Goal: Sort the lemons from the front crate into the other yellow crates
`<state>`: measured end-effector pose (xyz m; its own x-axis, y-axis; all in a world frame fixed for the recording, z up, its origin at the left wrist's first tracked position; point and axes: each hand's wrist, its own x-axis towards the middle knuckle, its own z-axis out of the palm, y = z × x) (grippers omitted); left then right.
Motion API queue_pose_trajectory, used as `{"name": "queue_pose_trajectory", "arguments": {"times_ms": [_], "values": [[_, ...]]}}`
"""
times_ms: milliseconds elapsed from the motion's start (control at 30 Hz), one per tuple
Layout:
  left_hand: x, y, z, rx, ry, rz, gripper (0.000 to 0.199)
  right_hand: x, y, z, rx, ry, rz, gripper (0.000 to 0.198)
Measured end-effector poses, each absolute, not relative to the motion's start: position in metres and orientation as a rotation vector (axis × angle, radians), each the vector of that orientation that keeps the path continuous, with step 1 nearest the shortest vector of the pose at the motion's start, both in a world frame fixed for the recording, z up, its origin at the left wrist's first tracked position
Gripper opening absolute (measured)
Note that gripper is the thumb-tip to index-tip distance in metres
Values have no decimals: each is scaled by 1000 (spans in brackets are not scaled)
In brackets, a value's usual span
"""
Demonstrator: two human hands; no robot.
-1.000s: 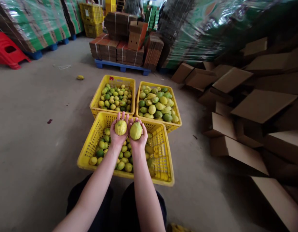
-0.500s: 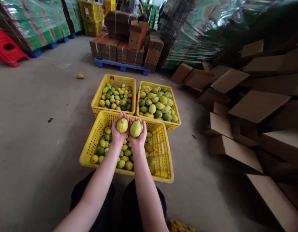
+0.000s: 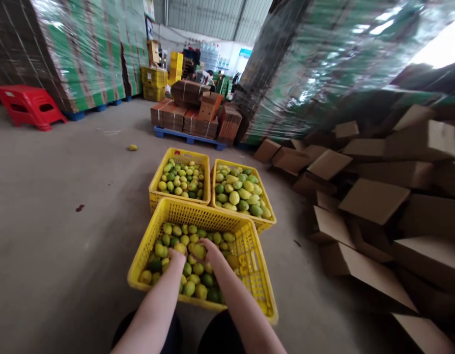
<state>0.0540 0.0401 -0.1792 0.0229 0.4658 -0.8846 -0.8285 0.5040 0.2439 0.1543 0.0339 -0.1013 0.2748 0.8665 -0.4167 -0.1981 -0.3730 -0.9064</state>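
Observation:
Both hands are low inside the front yellow crate (image 3: 264, 275), among many round yellow and green fruits. My left hand (image 3: 174, 255) is closed around a small yellowish fruit (image 3: 181, 248); its fingers are mostly hidden. Just to the right, my right hand (image 3: 210, 251) grips a longer yellow-green fruit (image 3: 198, 251) from its right side, thumb and fingers curved over it. The two held fruits are close together, level with the top of the pile. More fruits (image 3: 201, 291) lie below my wrists.
Behind stand two more yellow crates, the left one (image 3: 152, 194) with smaller fruits, the right one (image 3: 272, 221) with larger ones. Opened cardboard boxes (image 3: 375, 199) heap up on the right. Flattened cartons (image 3: 168, 115) sit on a blue pallet (image 3: 190, 139). A red stool (image 3: 30, 103) stands left.
Both hands were held palms up above the crate, each with a fruit resting on it. They have lowered into the crate and turned over; the view has tilted up.

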Motion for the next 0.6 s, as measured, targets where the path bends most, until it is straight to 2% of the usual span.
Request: {"name": "queue_pose_trajectory", "arguments": {"times_ms": [133, 200, 267, 433, 600], "values": [[59, 46, -184, -359, 1104, 1042, 41, 156, 117, -51, -1416, -682, 1414, 26], [61, 47, -187, -348, 1095, 1038, 40, 156, 148, -28, -1379, -720, 1366, 30], [61, 46, -190, -340, 1092, 1035, 40, 154, 158, -16, -1373, -760, 1266, 25], [61, 40, -198, -288, 1079, 1027, 41, 149, 103, -34, -1498, -1121, 996, 23], [59, 41, -204, -214, 1110, 976, 38, 147, 47, -64, -1603, -1109, 974, 11]]}}
